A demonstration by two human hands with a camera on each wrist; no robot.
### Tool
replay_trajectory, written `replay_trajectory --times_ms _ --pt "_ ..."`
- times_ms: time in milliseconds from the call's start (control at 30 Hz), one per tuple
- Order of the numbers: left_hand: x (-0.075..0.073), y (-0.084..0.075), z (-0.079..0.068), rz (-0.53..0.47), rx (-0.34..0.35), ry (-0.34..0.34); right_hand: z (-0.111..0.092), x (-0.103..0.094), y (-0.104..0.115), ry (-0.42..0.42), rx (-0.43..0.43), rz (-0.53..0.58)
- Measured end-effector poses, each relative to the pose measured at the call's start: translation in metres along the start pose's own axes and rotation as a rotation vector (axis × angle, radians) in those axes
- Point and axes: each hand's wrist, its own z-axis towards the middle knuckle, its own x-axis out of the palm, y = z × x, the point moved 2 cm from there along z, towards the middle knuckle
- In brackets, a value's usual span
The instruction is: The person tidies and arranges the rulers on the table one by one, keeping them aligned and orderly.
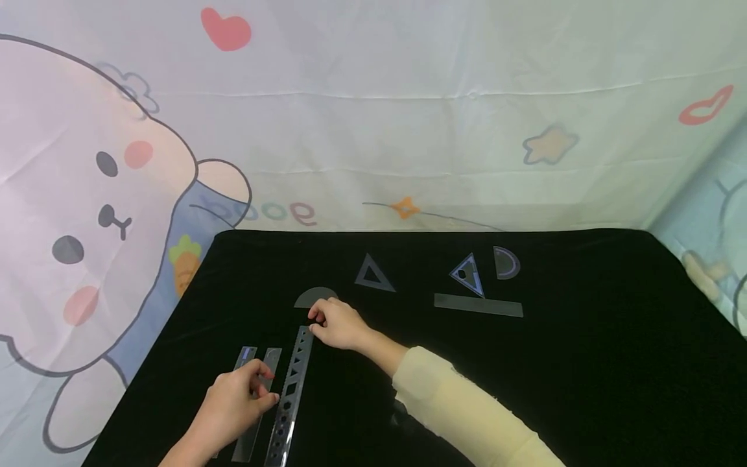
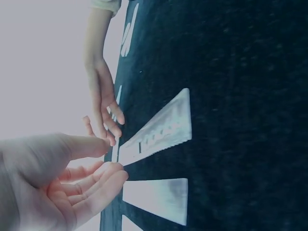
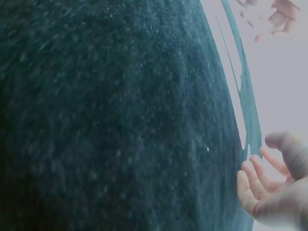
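Note:
In the head view, a clear stencil ruler [image 1: 292, 381] with cut-out shapes lies lengthwise on the black cloth. My right hand [image 1: 338, 324] is at its far end, fingers loosely bent; the right wrist view shows nothing between thumb and fingers of this hand [image 3: 276, 185]. Over two plain clear rulers, one [image 1: 272, 357] beside the stencil ruler and another [image 1: 246, 354] further left, hovers my left hand [image 1: 233, 399]. Its thumb tip is near the stencil ruler's left edge; whether they touch is unclear. A half-round protractor [image 1: 315, 295] lies just beyond my right hand.
Toward the back lie a clear set square [image 1: 385, 283], a blue-edged set square [image 1: 477, 280], a blue-marked protractor [image 1: 506, 263] and a wide clear ruler [image 1: 478, 305]. Black cloth [image 1: 583, 376] covers the table. A printed curtain [image 1: 373, 130] hangs behind it.

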Motion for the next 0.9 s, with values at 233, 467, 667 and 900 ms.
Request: replay_trajectory --times_ms 233,467,667,900 --pt "-0.007 -0.008 0.011 0.014 0.132 -0.082 -0.002 -0.007 0.0 -0.041 -0.067 -0.017" --pt "-0.006 -0.016 0.026 -0.02 0.165 -0.108 -0.01 -0.019 0.002 -0.046 -0.109 -0.044" --pt "-0.002 -0.019 0.038 -0.045 0.199 -0.126 -0.017 -0.028 0.006 -0.054 -0.145 -0.063" --pt "0.003 -0.024 0.049 -0.08 0.246 -0.164 -0.026 -0.038 0.003 -0.096 -0.213 -0.174"
